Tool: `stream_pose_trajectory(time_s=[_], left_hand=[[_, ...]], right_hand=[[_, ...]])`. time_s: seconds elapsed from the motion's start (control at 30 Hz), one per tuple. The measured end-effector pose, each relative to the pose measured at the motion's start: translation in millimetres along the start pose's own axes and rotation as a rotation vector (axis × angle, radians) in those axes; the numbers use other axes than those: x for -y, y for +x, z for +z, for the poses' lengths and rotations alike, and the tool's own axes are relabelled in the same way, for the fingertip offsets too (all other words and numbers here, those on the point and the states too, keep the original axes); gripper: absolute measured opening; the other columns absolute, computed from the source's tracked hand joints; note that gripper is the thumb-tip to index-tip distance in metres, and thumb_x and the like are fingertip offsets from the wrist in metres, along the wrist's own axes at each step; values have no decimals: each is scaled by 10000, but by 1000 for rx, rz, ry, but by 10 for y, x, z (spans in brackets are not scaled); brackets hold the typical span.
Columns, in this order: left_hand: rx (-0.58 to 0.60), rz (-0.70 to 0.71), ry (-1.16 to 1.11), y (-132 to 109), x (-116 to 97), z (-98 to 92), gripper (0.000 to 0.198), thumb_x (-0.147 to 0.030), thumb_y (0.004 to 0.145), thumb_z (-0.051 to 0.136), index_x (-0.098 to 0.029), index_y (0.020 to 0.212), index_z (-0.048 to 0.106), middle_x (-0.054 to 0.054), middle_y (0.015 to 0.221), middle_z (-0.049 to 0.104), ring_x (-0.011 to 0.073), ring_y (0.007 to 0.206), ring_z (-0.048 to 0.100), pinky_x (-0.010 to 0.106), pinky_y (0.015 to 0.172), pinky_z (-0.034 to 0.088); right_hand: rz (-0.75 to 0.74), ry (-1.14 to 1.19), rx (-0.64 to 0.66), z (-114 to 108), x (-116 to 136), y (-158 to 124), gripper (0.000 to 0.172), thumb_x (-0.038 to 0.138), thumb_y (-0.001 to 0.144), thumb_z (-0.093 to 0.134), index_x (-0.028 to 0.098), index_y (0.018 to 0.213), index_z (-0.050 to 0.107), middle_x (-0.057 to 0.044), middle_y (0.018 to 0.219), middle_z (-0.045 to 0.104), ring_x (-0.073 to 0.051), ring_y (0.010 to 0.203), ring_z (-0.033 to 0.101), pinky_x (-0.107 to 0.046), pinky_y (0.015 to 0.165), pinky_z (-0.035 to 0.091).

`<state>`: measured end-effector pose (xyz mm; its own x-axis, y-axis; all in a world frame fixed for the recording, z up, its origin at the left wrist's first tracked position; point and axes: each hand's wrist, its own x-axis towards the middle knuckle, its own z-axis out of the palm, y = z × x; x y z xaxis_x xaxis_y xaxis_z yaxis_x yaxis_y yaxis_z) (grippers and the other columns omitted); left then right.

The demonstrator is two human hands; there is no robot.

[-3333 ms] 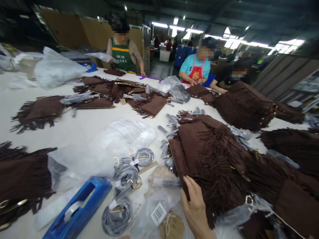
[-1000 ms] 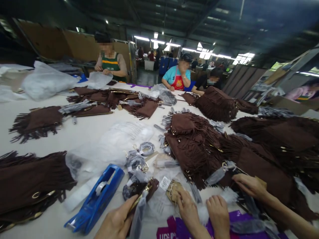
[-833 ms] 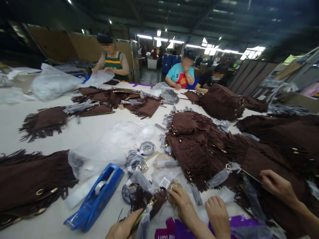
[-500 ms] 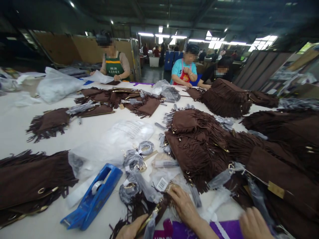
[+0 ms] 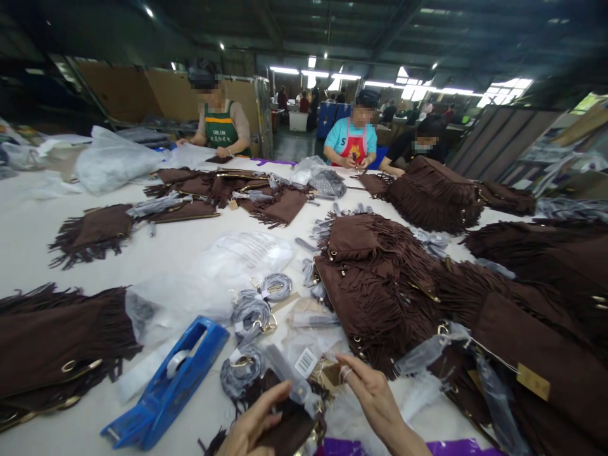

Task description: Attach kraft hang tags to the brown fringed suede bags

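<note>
A small brown fringed bag (image 5: 280, 421) lies at the table's near edge, below and between my two hands. My left hand (image 5: 254, 421) rests along its left side, with the visible fingers apart; its lower part is cut off by the frame. My right hand (image 5: 373, 396) pinches the edge of a tan tag (image 5: 330, 375) above the bag's right side. A white barcode label (image 5: 305, 361) faces up beside the tag. A grey plastic-wrapped piece (image 5: 289, 373) stretches across the bag's top. Coiled grey wrapped straps (image 5: 242, 370) lie just past my left hand.
A blue tape dispenser (image 5: 166, 383) stands left of my hands. A large pile of brown fringed bags (image 5: 380, 272) rises ahead to the right, and another fringed bag (image 5: 61, 348) lies at left. Clear plastic bags (image 5: 228, 259) are spread mid-table. Several co-workers (image 5: 354, 139) are across the table.
My left hand's fingers have spread and moved up over the bag. My right hand has shifted slightly right, now pinching the tan tag. A blurred hand at the lower right has left the view.
</note>
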<state>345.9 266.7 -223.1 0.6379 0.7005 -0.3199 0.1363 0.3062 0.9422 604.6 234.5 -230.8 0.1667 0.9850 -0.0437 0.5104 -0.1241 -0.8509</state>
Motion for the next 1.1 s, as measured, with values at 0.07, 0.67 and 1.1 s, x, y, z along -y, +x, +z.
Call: stream_pose_trajectory(time_s=[0.07,0.67,1.1], left_hand=[[-49,3,57,111,-109,45,612,-483,704,537,-190,1239,494,90,1120,584,235,896,577,338,798,460],[-170,-195,-159,589,-144,198,354,-482,646,558,-130,662,534,17,582,616,37,275,375,180,308,138],[-35,83,825,510,-587,267,177,-154,821,421,-179,798,595,15,725,635,143,650,576,225,590,358]], right_hand=[[-7,20,9,-8,191,32,301,322,866,431,217,1027,663,-45,981,716,-188,894,665,-241,760,527],[-315,-308,-236,108,141,245,318,257,893,396,143,1087,621,-101,987,708,-198,865,675,-272,763,547],[217,488,467,288,657,114,527,140,738,460,171,1262,415,-23,766,654,-143,617,607,-250,566,486]])
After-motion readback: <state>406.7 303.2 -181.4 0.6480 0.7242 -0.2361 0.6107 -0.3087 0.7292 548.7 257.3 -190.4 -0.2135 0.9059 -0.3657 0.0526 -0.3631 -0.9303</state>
